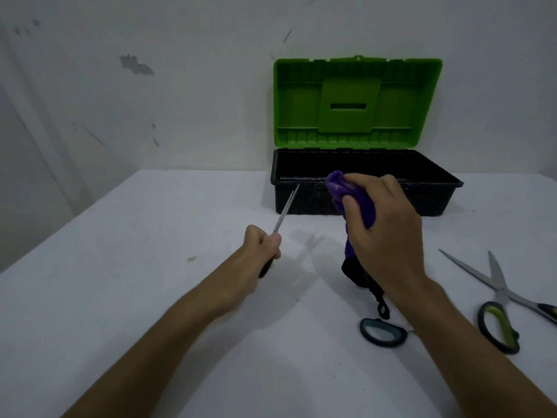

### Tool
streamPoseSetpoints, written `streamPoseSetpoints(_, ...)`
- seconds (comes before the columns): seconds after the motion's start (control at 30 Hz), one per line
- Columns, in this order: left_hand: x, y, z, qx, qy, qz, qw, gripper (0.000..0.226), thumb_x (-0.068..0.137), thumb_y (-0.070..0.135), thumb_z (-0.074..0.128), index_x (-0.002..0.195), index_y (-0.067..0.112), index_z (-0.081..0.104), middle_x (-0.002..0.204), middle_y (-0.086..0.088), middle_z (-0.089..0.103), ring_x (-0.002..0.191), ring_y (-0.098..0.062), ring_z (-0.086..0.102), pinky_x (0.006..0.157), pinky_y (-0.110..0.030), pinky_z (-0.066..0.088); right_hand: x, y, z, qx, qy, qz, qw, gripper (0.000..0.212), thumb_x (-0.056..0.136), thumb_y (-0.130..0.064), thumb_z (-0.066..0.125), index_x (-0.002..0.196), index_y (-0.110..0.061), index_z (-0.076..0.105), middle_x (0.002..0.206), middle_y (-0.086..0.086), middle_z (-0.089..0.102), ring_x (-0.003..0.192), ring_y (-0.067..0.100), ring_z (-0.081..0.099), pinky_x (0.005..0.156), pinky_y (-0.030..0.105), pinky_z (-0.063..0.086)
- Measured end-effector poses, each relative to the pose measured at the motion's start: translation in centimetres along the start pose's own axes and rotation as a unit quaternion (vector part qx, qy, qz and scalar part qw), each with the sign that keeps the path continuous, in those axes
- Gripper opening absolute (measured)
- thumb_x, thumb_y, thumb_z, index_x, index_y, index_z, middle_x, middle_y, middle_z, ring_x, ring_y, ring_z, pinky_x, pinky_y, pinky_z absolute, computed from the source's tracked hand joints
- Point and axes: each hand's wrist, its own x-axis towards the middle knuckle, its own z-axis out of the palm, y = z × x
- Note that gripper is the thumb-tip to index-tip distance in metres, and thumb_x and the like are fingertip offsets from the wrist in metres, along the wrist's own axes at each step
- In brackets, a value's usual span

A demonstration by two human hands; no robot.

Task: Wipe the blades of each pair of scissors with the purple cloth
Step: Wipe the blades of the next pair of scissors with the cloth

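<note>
Both forearms entered from the bottom edge, over a white table (pixel 120 297). Left hand (pixel 260 244) was clenched around the dark handle of a pair of scissors (pixel 284 211), whose blades pointed up and away toward the toolbox, slightly parted at the tips. Right hand (pixel 382 224) grasped the purple cloth (pixel 349 194), bunched between thumb and fingers; the cloth was held in the air just right of the blades and apart from them, with a dark part and a black loop hanging beneath the hand. On the table beside the right forearm lay a grey-handled pair of scissors (pixel 382 331), only its handle loop visible. Further right lay a green-and-black-handled pair (pixel 500 297), blades spread open. At the far side of the table stood a black toolbox (pixel 434 191), its green lid (pixel 357 101) raised upright against the wall.
</note>
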Motion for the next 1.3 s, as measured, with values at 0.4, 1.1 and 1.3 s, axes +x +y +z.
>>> streamPoseSetpoints(0.4,-3.0,-0.6,-0.1,0.152,0.006,0.193,0.969,0.026,0.096,0.035,0.055,0.110,0.024,0.036,0.088,0.006,0.067,0.071,-0.007,0.061,0.065,-0.022,0.046,-0.7,-0.3,1.1,-0.011,-0.076,-0.019,0.997,0.032,0.095,-0.027,0.057,0.126,-0.019,0.057,0.111,-0.005,0.057,0.086,0.008,0.055,0.066,0.013,0.045)
streamPoseSetpoints(1.1,-2.6,0.4,-1.0,-0.174,-0.072,0.077,0.979,0.018,0.096,0.008,0.055,0.079,0.009,0.061,0.063,0.002,0.045,0.041,-0.009,0.028,0.040,-0.018,0.020,-1.1,-0.4,1.4,0.010,-0.091,-0.057,0.994,0.032,0.087,-0.031,0.070,0.115,-0.016,0.065,0.105,-0.004,0.058,0.087,0.005,0.053,0.070,0.007,0.042)
streamPoseSetpoints(1.3,-2.5,0.1,-1.1,-0.175,-0.047,0.082,0.980,0.017,0.093,0.013,0.062,0.077,0.011,0.061,0.062,-0.002,0.044,0.041,-0.009,0.022,0.042,-0.018,0.015,-0.9,-0.9,1.1,0.021,-0.056,-0.057,0.997,0.028,0.092,-0.025,0.065,0.118,-0.015,0.065,0.103,-0.004,0.071,0.086,0.009,0.064,0.074,0.012,0.048)
